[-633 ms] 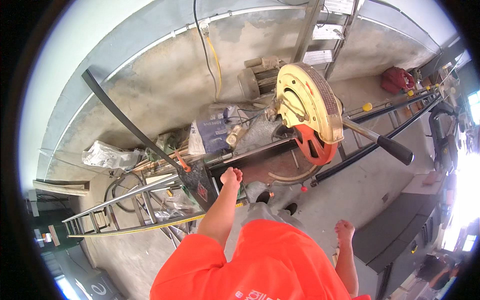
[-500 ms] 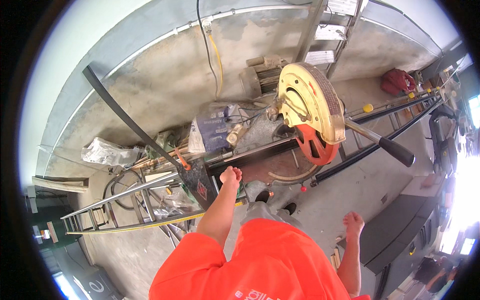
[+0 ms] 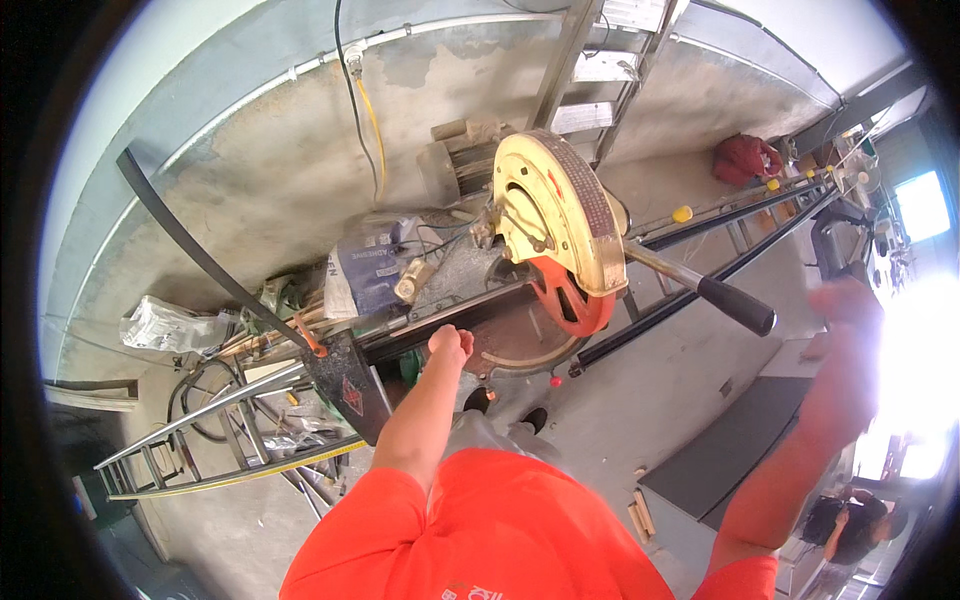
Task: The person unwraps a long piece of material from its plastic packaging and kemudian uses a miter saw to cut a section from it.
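The saw (image 3: pixel 540 205), with its cream hood over a red lower guard (image 3: pixel 585 305), stands ahead of the person, between the wall (image 3: pixel 270 165) and the bright floor (image 3: pixel 640 370); it looks heavy, stiff and mostly metal, so I would expect it to swing rather than lift, best taken by the black grip (image 3: pixel 738 306) at the end of its lever. The left hand (image 3: pixel 452 345) is at the near side of the dark rail (image 3: pixel 420 335), fingers curled inward (whether they close on anything, I cannot tell). The right hand (image 3: pixel 848 310) is raised out beyond the grip, apart from it, too blurred and washed out by glare to show how its fingers stand. The hood hides most of the blade, and the far end of the right-hand track (image 3: pixel 735 265) is small and crowded. Leftward, a dark plate (image 3: pixel 345 385) partly covers the ladder-like frame (image 3: pixel 235 435).
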